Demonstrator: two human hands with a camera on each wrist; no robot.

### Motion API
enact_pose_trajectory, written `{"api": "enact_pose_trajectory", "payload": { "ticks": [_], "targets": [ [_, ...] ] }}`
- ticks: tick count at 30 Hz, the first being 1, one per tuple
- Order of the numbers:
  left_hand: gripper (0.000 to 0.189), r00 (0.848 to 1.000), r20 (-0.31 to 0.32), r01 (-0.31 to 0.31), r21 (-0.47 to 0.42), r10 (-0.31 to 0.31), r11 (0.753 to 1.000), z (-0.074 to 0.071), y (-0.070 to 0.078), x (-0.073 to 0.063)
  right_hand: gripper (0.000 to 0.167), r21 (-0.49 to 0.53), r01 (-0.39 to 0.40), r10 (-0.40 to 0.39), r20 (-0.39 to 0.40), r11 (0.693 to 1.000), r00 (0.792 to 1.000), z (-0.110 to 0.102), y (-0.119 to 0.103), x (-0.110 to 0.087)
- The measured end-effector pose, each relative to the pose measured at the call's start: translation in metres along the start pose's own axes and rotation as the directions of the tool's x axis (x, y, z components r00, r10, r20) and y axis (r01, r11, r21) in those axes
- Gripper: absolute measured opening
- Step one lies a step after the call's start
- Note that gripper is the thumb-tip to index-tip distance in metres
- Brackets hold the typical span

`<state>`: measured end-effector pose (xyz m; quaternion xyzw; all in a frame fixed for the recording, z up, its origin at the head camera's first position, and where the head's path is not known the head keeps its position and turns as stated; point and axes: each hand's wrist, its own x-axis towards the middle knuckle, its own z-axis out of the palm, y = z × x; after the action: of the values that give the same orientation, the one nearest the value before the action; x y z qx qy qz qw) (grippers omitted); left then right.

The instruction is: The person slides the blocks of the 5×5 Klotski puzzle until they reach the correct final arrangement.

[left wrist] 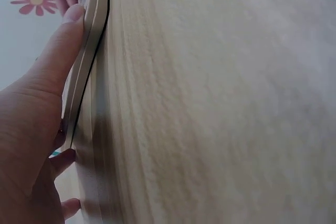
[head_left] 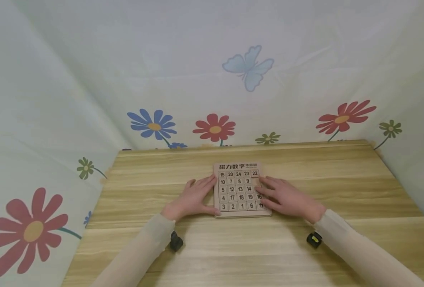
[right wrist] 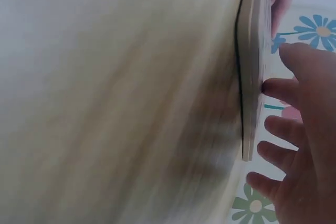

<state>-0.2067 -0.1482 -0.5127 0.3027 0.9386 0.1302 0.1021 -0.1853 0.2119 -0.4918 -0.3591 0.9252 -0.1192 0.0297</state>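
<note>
Head view: wooden number board [head_left: 242, 214] lies on the table [head_left: 205, 255], between the person's hands. Left hand [head_left: 194, 198] spans the board's left edge, thumb at the near corner, grip wide. Right hand [head_left: 291, 197] has loose, spread fingers over the right column of numbered tiles [head_left: 240, 189], partly covering 16 and 11. I can read the numbers from this view only; a gap shows below 22.

Left wrist view: adds the board's layered side edge, left thumb lying against it.

Right wrist view: shows what the head view leaves unclear: one fingertip touches the board's face, thumb standing off it. Fingers apart, pinching nothing.
</note>
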Motion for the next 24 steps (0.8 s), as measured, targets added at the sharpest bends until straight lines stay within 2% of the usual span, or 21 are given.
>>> {"api": "enact_pose_trajectory", "payload": {
  "ticks": [3,5,8,11,15,21,24],
  "targets": [
    [0.124,1.0,0.003,-0.002,0.009,0.002,1.0,-0.001,0.0,0.0,0.054,-0.031,0.005,-0.005,-0.003,0.999,1.0,0.0,-0.002,-0.003],
    [0.124,1.0,0.005,-0.005,0.009,0.005,1.0,-0.002,0.0,0.0,0.055,-0.039,-0.022,0.022,-0.018,0.999,1.0,0.001,-0.002,-0.002],
    [0.124,1.0,0.004,-0.013,0.005,0.013,1.0,-0.001,-0.002,0.0,0.056,-0.013,-0.072,0.072,-0.047,0.997,0.996,0.004,0.0,0.005],
    [0.125,1.0,-0.002,-0.018,0.008,0.018,1.0,0.001,-0.003,0.001,0.059,0.009,-0.086,0.087,-0.066,0.996,0.994,0.006,0.001,0.01],
    [0.126,1.0,-0.004,-0.01,0.007,0.01,1.0,0.002,-0.003,0.002,0.059,-0.002,-0.024,0.024,-0.071,1.0,0.997,0.006,0.0,0.008],
    [0.128,1.0,0.008,0.007,0.017,-0.007,1.0,0.0,-0.001,0.002,0.052,-0.068,0.124,-0.129,-0.078,0.99,0.989,0.0,-0.006,-0.012],
    [0.127,1.0,0.01,0.006,0.025,-0.006,1.0,0.0,0.0,0.001,0.051,-0.086,0.137,-0.143,-0.069,0.987,0.987,-0.001,-0.008,-0.019]
  ]
}}
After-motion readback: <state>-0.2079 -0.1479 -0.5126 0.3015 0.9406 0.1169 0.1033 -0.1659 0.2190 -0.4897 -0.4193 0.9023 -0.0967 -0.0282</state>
